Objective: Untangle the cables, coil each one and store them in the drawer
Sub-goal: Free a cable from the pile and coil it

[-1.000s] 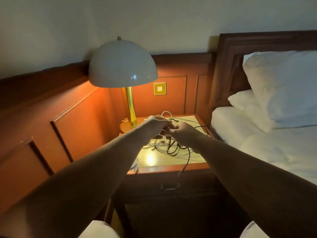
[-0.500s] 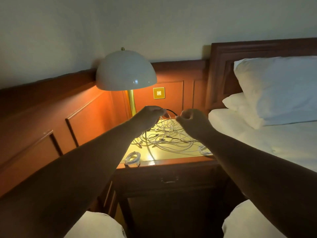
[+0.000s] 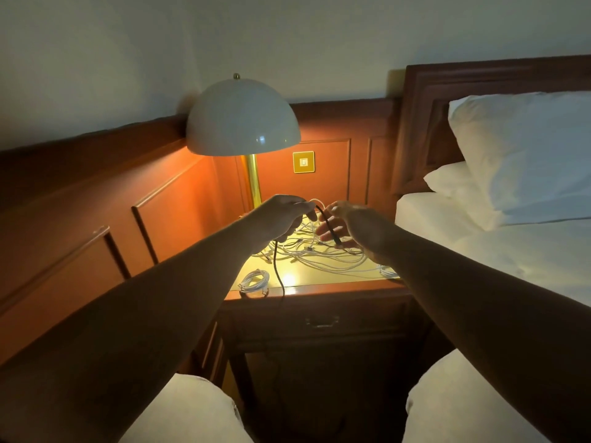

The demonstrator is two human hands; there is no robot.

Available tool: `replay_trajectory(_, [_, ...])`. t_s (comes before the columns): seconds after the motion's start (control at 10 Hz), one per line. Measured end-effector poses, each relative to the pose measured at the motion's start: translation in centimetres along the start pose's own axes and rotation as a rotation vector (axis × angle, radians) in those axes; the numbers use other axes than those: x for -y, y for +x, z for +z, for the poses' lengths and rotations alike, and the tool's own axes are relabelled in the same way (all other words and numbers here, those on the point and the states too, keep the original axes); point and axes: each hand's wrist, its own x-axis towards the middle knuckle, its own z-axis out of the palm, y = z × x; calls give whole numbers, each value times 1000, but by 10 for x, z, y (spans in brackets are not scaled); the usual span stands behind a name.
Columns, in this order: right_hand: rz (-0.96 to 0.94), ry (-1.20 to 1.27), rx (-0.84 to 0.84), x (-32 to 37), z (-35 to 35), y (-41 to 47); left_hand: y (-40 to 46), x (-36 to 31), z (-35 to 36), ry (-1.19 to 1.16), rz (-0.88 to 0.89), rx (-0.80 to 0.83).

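A tangle of white cables (image 3: 323,254) lies spread on the nightstand top (image 3: 307,276). My left hand (image 3: 278,217) is closed on a black cable (image 3: 277,266) and holds it above the tangle; one end arcs toward my right hand, the other length hangs down past the nightstand's front edge. My right hand (image 3: 348,225) hovers beside it with fingers spread, the cable's free end at its fingertips. One white cable, coiled (image 3: 254,282), rests at the front left corner. The drawer (image 3: 321,321) below is shut.
A dome-shaded lamp (image 3: 243,118) with a brass stem stands at the back left of the nightstand. A bed with white pillows (image 3: 524,155) is on the right. Wood panelling runs along the left wall. My knees show at the bottom.
My hands rose from the tangle and drew apart, pulling the black cable free. My right hand has since opened, and the black cable now hangs from my left hand over the front edge.
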Motion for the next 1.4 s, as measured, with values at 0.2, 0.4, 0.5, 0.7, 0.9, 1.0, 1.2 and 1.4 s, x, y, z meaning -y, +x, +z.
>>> replay_trajectory(0.2, [377,322,172,-21,9,6,12,34,3,-151,-8,72])
replay_trajectory(0.4, [309,929,375,-36,15,20,-6,77,46,-449,-213,151])
replay_trajectory(0.5, [148,1025,184,-53,18,35,-17,92,68,-413,-229,175])
replay_trajectory(0.7, [-278,-50,-122,-120,17,62,-19,139,69,-159,-224,193])
replay_trajectory(0.9, [-100,-680,273,-173,37,76,-12,180,54,193,-67,124])
replay_trajectory(1.0, [99,-305,406,-171,37,75,7,183,53,246,-25,50])
replay_trajectory(1.2, [370,761,661,-177,16,72,23,181,86,-216,-197,35])
replay_trajectory(1.4, [137,1111,507,-178,17,82,16,177,114,-478,-343,165])
